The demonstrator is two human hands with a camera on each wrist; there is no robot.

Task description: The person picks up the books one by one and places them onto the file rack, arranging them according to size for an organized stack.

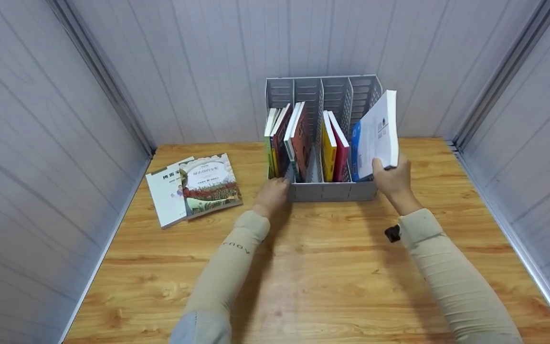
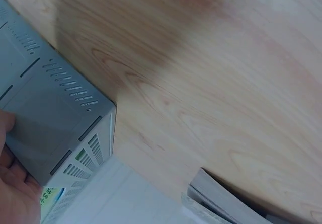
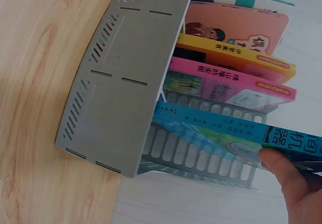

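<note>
Book (image 1: 375,134) with the blue cover is tilting over the rack's (image 1: 332,191) rightmost slot, right hand (image 1: 393,179) pinching its lower corner; looking light but floppy, better gripped nearer the spine; left hand (image 1: 271,193) is bracing the rack's front corner, fingers relaxed.

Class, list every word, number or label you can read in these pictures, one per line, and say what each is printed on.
"机器", large white characters on the spine of the blue book that the right hand grips.
Titles on the pink book and yellow book spines: blurred, not readable.
Titles on the two books lying on the table: too small to read.
Lettering on the left sleeve: too blurred to be sure.
</note>
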